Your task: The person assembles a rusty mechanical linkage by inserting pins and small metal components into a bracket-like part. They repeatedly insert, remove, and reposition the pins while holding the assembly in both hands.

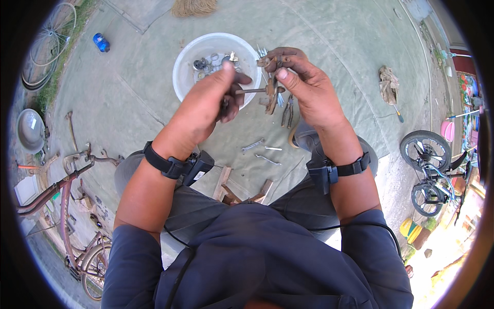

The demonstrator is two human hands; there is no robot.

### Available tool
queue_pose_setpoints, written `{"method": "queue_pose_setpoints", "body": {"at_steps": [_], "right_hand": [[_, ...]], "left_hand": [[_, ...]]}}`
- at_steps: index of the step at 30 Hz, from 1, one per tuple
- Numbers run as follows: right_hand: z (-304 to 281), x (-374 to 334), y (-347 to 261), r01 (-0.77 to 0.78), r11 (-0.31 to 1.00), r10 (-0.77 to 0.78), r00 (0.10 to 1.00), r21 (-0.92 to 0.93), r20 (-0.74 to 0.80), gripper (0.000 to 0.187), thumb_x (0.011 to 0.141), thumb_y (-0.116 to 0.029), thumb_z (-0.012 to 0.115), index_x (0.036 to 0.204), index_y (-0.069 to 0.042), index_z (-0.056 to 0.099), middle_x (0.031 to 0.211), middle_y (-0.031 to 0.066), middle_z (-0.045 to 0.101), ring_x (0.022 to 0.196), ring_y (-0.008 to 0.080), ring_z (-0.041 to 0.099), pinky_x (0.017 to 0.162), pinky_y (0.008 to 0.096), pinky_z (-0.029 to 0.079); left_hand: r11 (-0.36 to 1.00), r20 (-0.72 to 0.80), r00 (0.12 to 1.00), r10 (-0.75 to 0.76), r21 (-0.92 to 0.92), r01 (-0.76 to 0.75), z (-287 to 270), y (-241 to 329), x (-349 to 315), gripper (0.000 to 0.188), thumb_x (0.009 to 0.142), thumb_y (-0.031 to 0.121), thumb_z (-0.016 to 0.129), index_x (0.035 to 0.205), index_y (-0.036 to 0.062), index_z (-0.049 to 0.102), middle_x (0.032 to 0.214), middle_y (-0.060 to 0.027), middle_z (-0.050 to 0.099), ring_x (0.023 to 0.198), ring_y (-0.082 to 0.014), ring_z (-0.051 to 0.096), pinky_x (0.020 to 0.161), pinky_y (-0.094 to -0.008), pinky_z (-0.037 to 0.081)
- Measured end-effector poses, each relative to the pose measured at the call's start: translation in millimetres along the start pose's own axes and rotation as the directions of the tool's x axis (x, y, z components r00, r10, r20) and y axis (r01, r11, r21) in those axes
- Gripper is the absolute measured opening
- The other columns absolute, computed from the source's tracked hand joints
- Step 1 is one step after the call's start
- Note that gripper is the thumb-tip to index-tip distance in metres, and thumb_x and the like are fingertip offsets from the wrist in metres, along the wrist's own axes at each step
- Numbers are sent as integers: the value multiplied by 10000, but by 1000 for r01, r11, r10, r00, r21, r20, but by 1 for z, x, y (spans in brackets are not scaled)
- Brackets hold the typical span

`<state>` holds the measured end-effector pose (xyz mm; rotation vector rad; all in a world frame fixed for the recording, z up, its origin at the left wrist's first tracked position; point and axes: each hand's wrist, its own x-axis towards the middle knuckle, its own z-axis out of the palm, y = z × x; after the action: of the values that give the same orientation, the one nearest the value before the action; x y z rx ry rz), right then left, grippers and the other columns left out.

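Note:
My right hand point(311, 85) pinches a rusty, dirt-covered metal part point(271, 103) between thumb and fingers. A thin metal rod point(253, 91) runs from this part leftward to the curled fingers of my left hand point(218, 95), which is closed on its end. Whether the rod belongs to the part or is a separate tool, I cannot tell. Both hands are held in the air over the right side of a whitish basin point(180, 67). Small metal parts point(213, 64) lie in the basin. Pliers point(287, 112) rest on the ground sheet just below my right hand.
Wrenches point(253, 146) lie on the green ground sheet point(339, 67) before my knees. A blue can point(101, 43) is at far left, and a grey bowl point(31, 131) stands below it. Bicycle frame point(67, 206) at left; small bicycle point(427, 165) and crumpled cloth point(389, 85) at right.

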<state>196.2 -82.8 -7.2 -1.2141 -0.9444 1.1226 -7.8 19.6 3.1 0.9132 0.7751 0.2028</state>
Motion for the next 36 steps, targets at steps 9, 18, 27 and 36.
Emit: {"method": "queue_pose_setpoints", "body": {"at_steps": [9,18,27,36], "right_hand": [[-7,1,-6,22,996,-30,996,-92,-82,248,976,-226,671,1094,-16,731,1239,71,556,1082,158,583,908,295,502],[-12,5,-5,193,854,-253,965,-484,-62,201,940,-209,690,1052,-51,742,1128,69,696,1179,302,564,1034,405,430],[-13,2,-6,285,889,-300,954,-358,15,176,910,-160,723,1014,-18,701,1028,97,694,1080,267,595,951,377,469],[-8,0,-12,297,810,-270,954,-505,128,141,949,-101,679,991,34,679,944,81,655,873,191,617,774,327,506]], "left_hand": [[895,-69,993,98,-430,-118,-5,4,-2,475,858,-70,428,1330,-127,408,1323,-271,520,1279,-401,543,1137,-458,427],[911,-3,989,148,-388,-137,-9,2,-3,354,944,-61,494,1296,-96,480,1305,-221,558,1255,-348,580,1112,-416,466],[917,-122,964,238,-298,-264,-13,1,-1,256,976,36,603,1218,-48,589,1156,-155,666,1117,-289,675,925,-319,578],[955,-158,957,243,-134,-264,-19,5,-2,216,965,101,672,1142,-22,650,1024,-97,699,979,-196,711,717,-251,541]]}}
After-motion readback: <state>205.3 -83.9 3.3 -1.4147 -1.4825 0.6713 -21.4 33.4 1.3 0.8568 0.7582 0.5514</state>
